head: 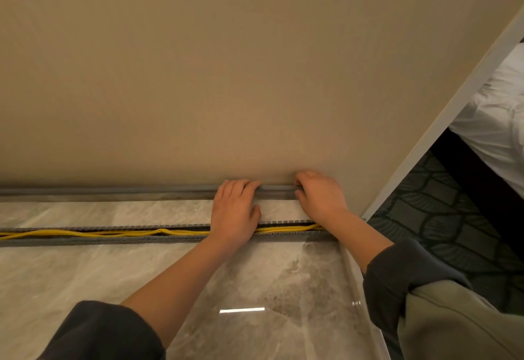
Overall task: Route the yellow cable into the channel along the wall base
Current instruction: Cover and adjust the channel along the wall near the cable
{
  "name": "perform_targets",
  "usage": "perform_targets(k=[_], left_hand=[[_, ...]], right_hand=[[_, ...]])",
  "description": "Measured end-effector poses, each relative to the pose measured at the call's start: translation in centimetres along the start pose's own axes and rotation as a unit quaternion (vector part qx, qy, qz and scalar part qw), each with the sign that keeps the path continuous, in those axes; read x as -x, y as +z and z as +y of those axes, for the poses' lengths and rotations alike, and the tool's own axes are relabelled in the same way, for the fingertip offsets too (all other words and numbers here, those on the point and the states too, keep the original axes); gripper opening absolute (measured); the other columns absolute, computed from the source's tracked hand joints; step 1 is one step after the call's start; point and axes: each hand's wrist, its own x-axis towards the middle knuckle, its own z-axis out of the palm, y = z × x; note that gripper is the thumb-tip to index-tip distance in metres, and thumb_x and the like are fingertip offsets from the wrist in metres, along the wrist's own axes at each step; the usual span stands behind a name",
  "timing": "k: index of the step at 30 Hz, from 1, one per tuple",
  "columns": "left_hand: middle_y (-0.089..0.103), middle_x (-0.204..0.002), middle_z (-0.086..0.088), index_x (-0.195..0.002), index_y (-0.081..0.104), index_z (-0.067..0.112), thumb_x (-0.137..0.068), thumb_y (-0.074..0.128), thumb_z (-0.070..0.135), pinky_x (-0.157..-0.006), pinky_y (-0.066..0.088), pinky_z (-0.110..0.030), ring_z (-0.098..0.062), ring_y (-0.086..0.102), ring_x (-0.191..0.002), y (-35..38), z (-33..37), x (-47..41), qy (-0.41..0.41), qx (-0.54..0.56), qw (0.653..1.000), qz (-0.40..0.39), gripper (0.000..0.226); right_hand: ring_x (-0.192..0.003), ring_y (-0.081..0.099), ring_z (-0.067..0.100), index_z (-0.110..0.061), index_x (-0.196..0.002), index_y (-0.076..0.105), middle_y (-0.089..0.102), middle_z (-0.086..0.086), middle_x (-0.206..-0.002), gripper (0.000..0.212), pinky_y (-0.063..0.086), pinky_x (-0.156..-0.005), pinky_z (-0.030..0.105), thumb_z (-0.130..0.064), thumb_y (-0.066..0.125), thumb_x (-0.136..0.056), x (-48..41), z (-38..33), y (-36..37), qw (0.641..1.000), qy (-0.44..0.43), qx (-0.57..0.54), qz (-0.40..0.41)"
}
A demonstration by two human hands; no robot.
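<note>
Cable (85,233) nearside of right hand (320,196)'s strip (278,189) grip

Yellow cable (184,232) loosely inside grey slotted floor channel (113,240)

1. The yellow cable (113,233) was laid inside the slotted grey channel (85,241) on the marble floor (113,274).
2. The grey strip (127,190) at the base of the wall (226,75) was touched by the left hand (235,209) and gripped by the right hand (320,195).
</note>
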Motion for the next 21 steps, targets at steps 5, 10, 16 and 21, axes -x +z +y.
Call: perform_targets(k=[5,10,16,21], left_hand=[[0.052,-0.12,0.003,-0.135,0.047,0.028,-0.089,0.053,0.026,-0.118,0.012,-0.043,-0.02,0.044,-0.121,-0.9,-0.3,-0.2,0.018,-0.073,0.997,-0.004,0.046],[0.055,-0.104,0.002,-0.128,0.05,0.028,-0.093,0.053,0.034,-0.088,0.038,-0.034,-0.022,0.054,-0.102,-2.2,0.9,-0.3,0.081,-0.084,0.993,-0.002,0.036],[0.057,-0.117,0.005,-0.127,0.048,0.028,-0.093,0.049,0.047,-0.085,0.044,-0.032,-0.017,0.055,-0.108,-3.1,3.3,-0.3,0.159,-0.021,0.985,-0.058,0.039],[0.06,-0.117,0.004,-0.132,0.051,0.028,-0.094,0.05,0.044,-0.086,0.045,-0.035,-0.019,0.054,-0.11,-1.8,4.2,0.3,0.129,0.008,0.987,-0.097,0.041]], right_hand=[[-0.083,0.056,0.016,-0.021,-0.096,0.056,0.062,-0.006,-0.088,0.015,0.036,-0.084,0.035,-0.022,0.041,-0.097,2.0,0.4,-1.0,0.995,0.019,-0.085,0.039],[-0.053,0.053,0.015,-0.024,-0.079,0.056,0.057,-0.007,-0.058,0.027,0.039,-0.061,0.028,-0.036,0.039,-0.095,3.8,1.5,-3.3,0.992,0.06,-0.028,0.107],[-0.047,0.038,0.012,-0.024,-0.067,0.047,0.045,-0.008,-0.055,0.034,0.034,-0.056,0.029,-0.037,0.039,-0.098,5.7,4.0,-4.8,0.991,0.073,0.02,0.108],[-0.071,0.046,0.018,-0.027,-0.073,0.05,0.053,-0.008,-0.071,0.035,0.031,-0.073,0.035,-0.041,0.031,-0.099,7.0,5.5,-4.2,0.993,0.114,0.015,0.04]])
